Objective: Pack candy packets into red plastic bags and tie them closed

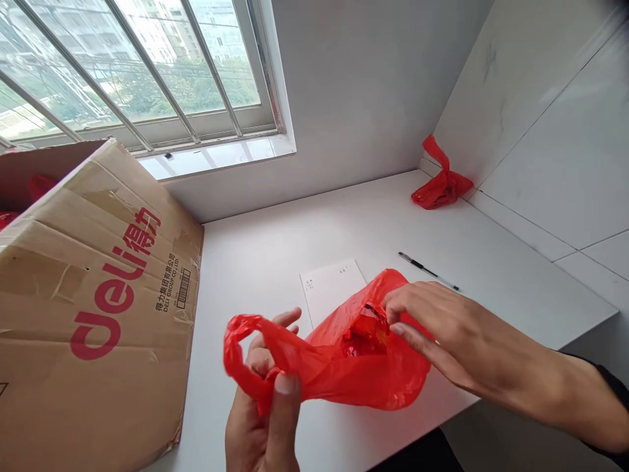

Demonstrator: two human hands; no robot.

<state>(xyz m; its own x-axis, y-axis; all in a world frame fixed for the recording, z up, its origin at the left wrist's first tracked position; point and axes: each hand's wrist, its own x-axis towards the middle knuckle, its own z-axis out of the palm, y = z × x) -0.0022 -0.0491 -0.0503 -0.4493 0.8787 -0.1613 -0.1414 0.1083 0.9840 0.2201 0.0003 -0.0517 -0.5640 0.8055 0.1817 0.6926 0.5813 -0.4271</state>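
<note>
A red plastic bag (339,380) is held up above the front of the white table, its mouth facing up. My left hand (268,406) is closed round the bag's looped handle, thumb on top. At the other end of the mouth, my right hand (432,321) has its thumb and fingers closed on the bag's edge; the fingertips are partly hidden. Shiny red and orange wrapped items (366,331) show inside the opening, too crumpled to name. Behind the bag lies a sheet of white paper (331,282) with a little handwriting, partly covered by it.
A large cardboard box (122,262) stands on the left, with red plastic inside. A black pen (425,267) lies behind my right hand. Another red plastic bag (439,187), knotted, sits in the far right corner of the white table (255,255). A barred window is at the back left.
</note>
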